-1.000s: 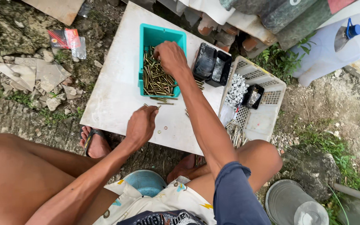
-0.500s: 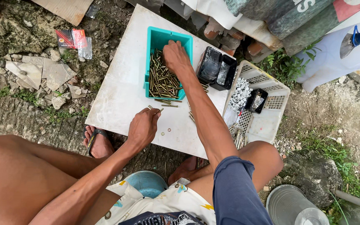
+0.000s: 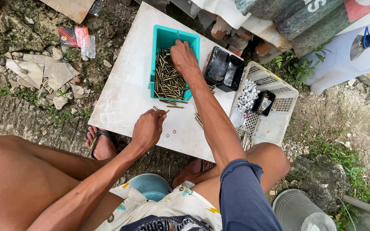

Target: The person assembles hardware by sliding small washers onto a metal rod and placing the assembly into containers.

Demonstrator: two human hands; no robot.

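Brass-coloured metal pins (image 3: 168, 81) lie in a heap inside a teal bin (image 3: 159, 40) on a white surface (image 3: 120, 94), and a few more lie loose just beside the bin. In the head view, the right hand (image 3: 184, 57) reaches into the bin and rests on top of the heap; its fingers curl down among the pins, so one cannot tell if its grip is closed on any. The left hand (image 3: 147, 128) sits near the front edge of the surface with its fingertips pinched together on one thin pin (image 3: 164, 113). The pins look hard, stiff, smooth and light each, though a full bin is likely heavy. They may roll or slip, so a pinch at the middle seems best. Two tiny rings (image 3: 171, 133) by the left hand are too small to make out. A white basket (image 3: 279, 124) is partly hidden by the right arm.
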